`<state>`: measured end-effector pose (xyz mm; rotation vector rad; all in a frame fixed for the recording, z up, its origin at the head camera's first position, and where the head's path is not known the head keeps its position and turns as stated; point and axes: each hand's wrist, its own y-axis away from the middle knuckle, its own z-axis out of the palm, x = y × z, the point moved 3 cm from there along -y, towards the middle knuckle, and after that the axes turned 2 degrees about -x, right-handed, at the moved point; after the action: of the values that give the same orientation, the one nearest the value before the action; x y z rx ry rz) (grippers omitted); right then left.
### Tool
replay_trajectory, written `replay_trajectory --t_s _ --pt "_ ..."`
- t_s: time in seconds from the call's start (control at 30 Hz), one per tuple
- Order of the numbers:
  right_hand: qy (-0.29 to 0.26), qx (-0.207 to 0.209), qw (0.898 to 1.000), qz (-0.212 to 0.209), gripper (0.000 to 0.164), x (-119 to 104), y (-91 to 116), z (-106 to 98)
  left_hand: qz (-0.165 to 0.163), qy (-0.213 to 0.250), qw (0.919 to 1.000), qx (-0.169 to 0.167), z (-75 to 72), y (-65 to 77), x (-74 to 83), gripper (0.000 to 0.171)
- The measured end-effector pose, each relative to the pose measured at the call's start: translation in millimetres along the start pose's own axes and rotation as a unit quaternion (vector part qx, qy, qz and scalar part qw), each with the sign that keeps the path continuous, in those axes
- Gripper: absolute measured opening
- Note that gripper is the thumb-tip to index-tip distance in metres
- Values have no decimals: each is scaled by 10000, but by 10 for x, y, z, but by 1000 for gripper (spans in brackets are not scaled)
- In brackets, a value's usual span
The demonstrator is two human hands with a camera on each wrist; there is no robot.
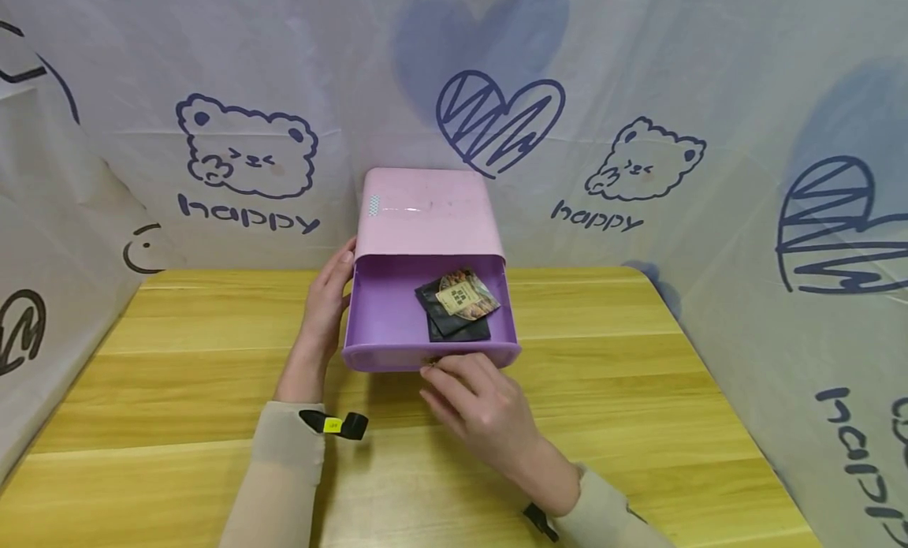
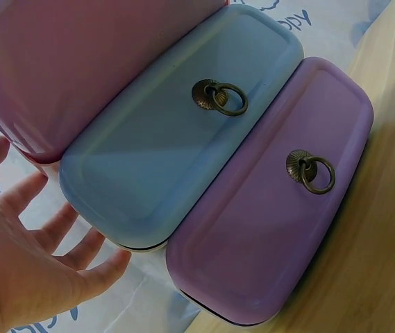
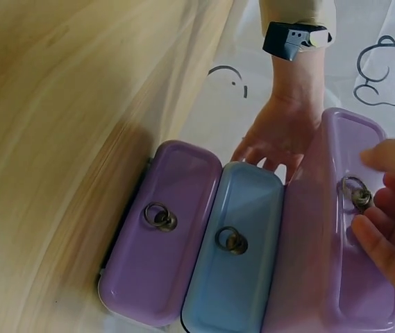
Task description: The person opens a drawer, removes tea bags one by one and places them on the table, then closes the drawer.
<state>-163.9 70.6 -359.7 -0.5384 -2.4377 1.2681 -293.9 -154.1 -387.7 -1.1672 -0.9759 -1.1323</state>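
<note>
One glossy purple drawer point(image 1: 386, 303) juts out, hands point(image 1: 325, 305) point(image 1: 485, 406) (fingers parted) at pink cabinet point(image 1: 429, 217) and ring point(image 3: 358, 196).

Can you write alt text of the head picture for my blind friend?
A purple drawer stands open in a pink cabinet on a table, with packets inside. The left hand is at the cabinet's side, the right hand at the drawer's front.

Pale, creased sheeting point(image 1: 355, 27) rises behind the worktop point(image 1: 603, 359) and along both its sides. Dark blue line drawings cover it: two bear faces point(image 1: 248, 158) point(image 1: 649, 165) over the word "happy" point(image 1: 248, 214), a scribbled heart point(image 1: 500, 126) between them, and a solid pale-blue heart point(image 1: 525, 20) above. The worktop has yellowish wood grain and rounded far corners; a soft sheen brightens its near part.
</note>
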Motion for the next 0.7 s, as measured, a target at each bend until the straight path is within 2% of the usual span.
replay_trajectory --t_s 0.07,0.3,0.47,0.7 --pt "-135 53 9999 -7 29 5 -10 -21 18 -19 10000 14 -15 -23 -47 48" --pt "-343 476 9981 -176 29 75 -124 -198 -43 -53 10000 -26 58 85 142 49" --pt "-292 774 9961 -296 28 138 -237 -330 -23 -38 10000 -30 59 87 148 49" --pt "-58 666 9974 -278 28 221 -357 -444 -48 -48 10000 -25 74 106 168 48"
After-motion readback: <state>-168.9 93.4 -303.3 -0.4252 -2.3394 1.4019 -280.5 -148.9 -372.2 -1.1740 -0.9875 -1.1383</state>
